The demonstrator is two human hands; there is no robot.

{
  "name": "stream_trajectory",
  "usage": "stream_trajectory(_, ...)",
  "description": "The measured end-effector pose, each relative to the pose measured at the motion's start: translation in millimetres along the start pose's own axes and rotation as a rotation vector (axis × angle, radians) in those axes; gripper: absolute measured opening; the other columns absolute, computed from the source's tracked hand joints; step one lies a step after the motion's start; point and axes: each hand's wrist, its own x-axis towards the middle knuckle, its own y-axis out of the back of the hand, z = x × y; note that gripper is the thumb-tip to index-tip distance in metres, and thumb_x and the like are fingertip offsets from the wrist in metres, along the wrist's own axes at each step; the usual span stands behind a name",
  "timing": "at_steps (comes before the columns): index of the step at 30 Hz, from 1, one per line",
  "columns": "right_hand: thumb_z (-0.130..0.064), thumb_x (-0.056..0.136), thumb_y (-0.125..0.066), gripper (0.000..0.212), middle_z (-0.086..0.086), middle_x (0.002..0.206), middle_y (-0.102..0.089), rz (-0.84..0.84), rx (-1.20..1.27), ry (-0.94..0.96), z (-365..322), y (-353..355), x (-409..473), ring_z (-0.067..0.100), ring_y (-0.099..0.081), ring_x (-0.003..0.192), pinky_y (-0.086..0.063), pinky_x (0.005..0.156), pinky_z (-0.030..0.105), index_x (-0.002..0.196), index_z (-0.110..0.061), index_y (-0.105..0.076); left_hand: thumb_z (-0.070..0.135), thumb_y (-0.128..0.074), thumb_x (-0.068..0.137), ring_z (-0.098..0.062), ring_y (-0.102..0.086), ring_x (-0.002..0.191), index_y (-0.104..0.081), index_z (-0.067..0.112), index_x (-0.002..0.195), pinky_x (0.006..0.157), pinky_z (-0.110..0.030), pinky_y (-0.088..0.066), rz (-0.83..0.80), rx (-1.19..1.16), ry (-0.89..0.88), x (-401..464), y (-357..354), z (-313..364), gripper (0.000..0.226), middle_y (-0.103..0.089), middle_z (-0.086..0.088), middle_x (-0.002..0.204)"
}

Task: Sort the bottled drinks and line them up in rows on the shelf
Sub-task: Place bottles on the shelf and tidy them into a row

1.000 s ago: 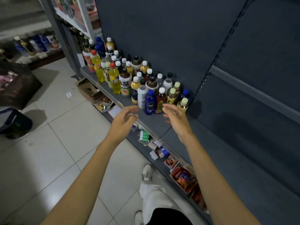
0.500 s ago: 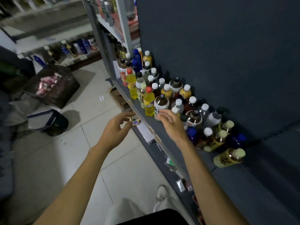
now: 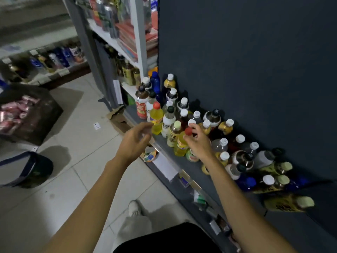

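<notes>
Right, down at the bottom edge there's a pale trouser leg and a light shoe [image 3: 134, 209] planted on the tiled floor [image 3: 76, 179]. Both bare forearms stretch up toward the dark shelf [image 3: 184, 165]. The left hand [image 3: 134, 140] hovers just off the shelf's front edge, fingers loosely curled, thumb and forefinger close together, holding nothing that I can make out. The right hand [image 3: 198, 141] is over the shelf, its fingertips pinching the red cap [image 3: 188, 131] of a yellow bottle [image 3: 180, 146] standing upright at the front edge. Just left of it stands a pale-capped tea bottle [image 3: 174, 134], then a white bottle [image 3: 168, 120] with a dark cap, and farther along the edge a second yellow bottle [image 3: 156, 119] with a red cap, beside a brown bottle [image 3: 141, 104] with a red label. Behind them white-capped bottles crowd back to the dark rear panel [image 3: 246, 61], unsorted. Toward the shelf's right end, several bottles lie tipped on their sides, a blue one [image 3: 246, 182] and a yellowish one [image 3: 290, 203] among them. Far left, a dark crate [image 3: 27, 114] with pink packets sits on the floor, with more bottles on a distant rack.
</notes>
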Motion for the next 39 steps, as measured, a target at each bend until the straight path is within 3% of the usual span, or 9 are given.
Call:
stream_trajectory(11, -0.013, 0.083, -0.063, 0.045, 0.013, 0.117, -0.054, 0.370, -0.213, -0.255, -18, -62, 43, 0.028, -0.056, 0.100, -0.043, 0.082, 0.030, 0.126, -0.009, -0.052, 0.010, -0.055, 0.089, -0.019, -0.061, 0.098, -0.051, 0.018, 0.130, 0.078, -0.038, -0.055, -0.249, -0.175, -0.037, 98, 45, -58, 0.042, -0.057, 0.002, 0.115)
stream_trajectory(14, -0.017, 0.079, -0.058, 0.034, 0.021, 0.102, -0.061, 0.587, -0.149, -0.259, -4, -77, 51, 0.033, -0.057, 0.094, -0.041, 0.078, 0.031, 0.107, 0.002, -0.059, 0.004, -0.058, 0.088, -0.013, -0.060, 0.096, -0.047, 0.015, 0.132, 0.081, -0.026, -0.052, -0.325, -0.164, -0.058, 127, 43, -74, 0.047, -0.053, 0.008, 0.118)
stream_trajectory(18, -0.015, 0.080, -0.059, 0.014, 0.018, 0.080, -0.060, 0.715, -0.093, -0.309, 11, -95, 60, 0.035, -0.056, 0.078, -0.040, 0.066, 0.032, 0.082, -0.001, -0.059, 0.002, -0.060, 0.087, -0.019, -0.061, 0.093, -0.041, 0.020, 0.134, 0.082, -0.033, -0.052, -0.420, -0.140, 0.001, 167, 35, -97, 0.054, -0.053, -0.002, 0.123)
stream_trajectory(22, -0.015, 0.085, -0.058, 0.028, 0.024, 0.102, -0.059, 0.838, -0.070, -0.418, 17, -116, 67, 0.037, -0.056, 0.093, -0.039, 0.074, 0.031, 0.101, 0.007, -0.058, 0.005, -0.060, 0.088, -0.007, -0.060, 0.087, -0.037, 0.020, 0.139, 0.084, -0.028, -0.047, -0.602, -0.090, 0.060, 197, 27, -106, 0.058, -0.055, 0.000, 0.125)
stream_trajectory(25, -0.008, 0.087, -0.061, 0.027, 0.024, 0.112, -0.057, 0.856, -0.040, -0.457, 13, -120, 72, 0.035, -0.054, 0.102, -0.040, 0.082, 0.032, 0.109, 0.007, -0.058, 0.018, -0.067, 0.085, -0.011, -0.059, 0.085, -0.035, 0.016, 0.145, 0.086, -0.029, -0.044, -0.703, 0.009, 0.000, 225, 20, -115, 0.068, -0.053, -0.011, 0.133)
stream_trajectory(27, -0.012, 0.086, -0.061, 0.022, 0.022, 0.106, -0.059, 0.880, -0.016, -0.457, 13, -121, 69, 0.031, -0.054, 0.096, -0.040, 0.079, 0.030, 0.102, 0.004, -0.061, 0.023, -0.070, 0.085, -0.018, -0.060, 0.097, -0.041, 0.019, 0.142, 0.084, -0.025, -0.043, -0.760, 0.094, -0.077, 237, 13, -115, 0.064, -0.054, -0.002, 0.135)
stream_trajectory(32, -0.016, 0.090, -0.064, 0.018, 0.015, 0.096, -0.064, 0.981, 0.014, -0.440, 7, -128, 66, 0.028, -0.057, 0.089, -0.043, 0.076, 0.031, 0.102, -0.003, -0.064, 0.030, -0.072, 0.083, -0.015, -0.054, 0.070, -0.056, 0.018, 0.121, 0.068, -0.030, -0.043, -0.656, 0.205, -0.282, 244, 4, -105, 0.043, -0.060, 0.005, 0.108)
stream_trajectory(35, -0.022, 0.088, -0.066, 0.013, 0.000, 0.076, -0.058, 1.062, -0.140, -0.472, -3, -135, 62, 0.028, -0.056, 0.071, -0.050, 0.068, 0.046, 0.089, -0.009, -0.064, 0.037, -0.072, 0.081, -0.020, -0.058, 0.077, -0.054, 0.020, 0.115, 0.067, -0.032, -0.043, -0.656, 0.187, -0.324, 243, 4, -108, 0.041, -0.061, 0.008, 0.100)
stream_trajectory(39, -0.029, 0.087, -0.067, 0.020, -0.003, 0.074, -0.057, 1.126, -0.098, -0.530, -26, -157, 51, 0.026, -0.056, 0.070, -0.047, 0.063, 0.035, 0.095, -0.011, -0.067, 0.047, -0.065, 0.083, -0.025, -0.061, 0.082, -0.052, 0.025, 0.105, 0.063, -0.035, -0.043, -0.694, 0.202, -0.419, 247, 8, -116, 0.034, -0.067, -0.001, 0.091)
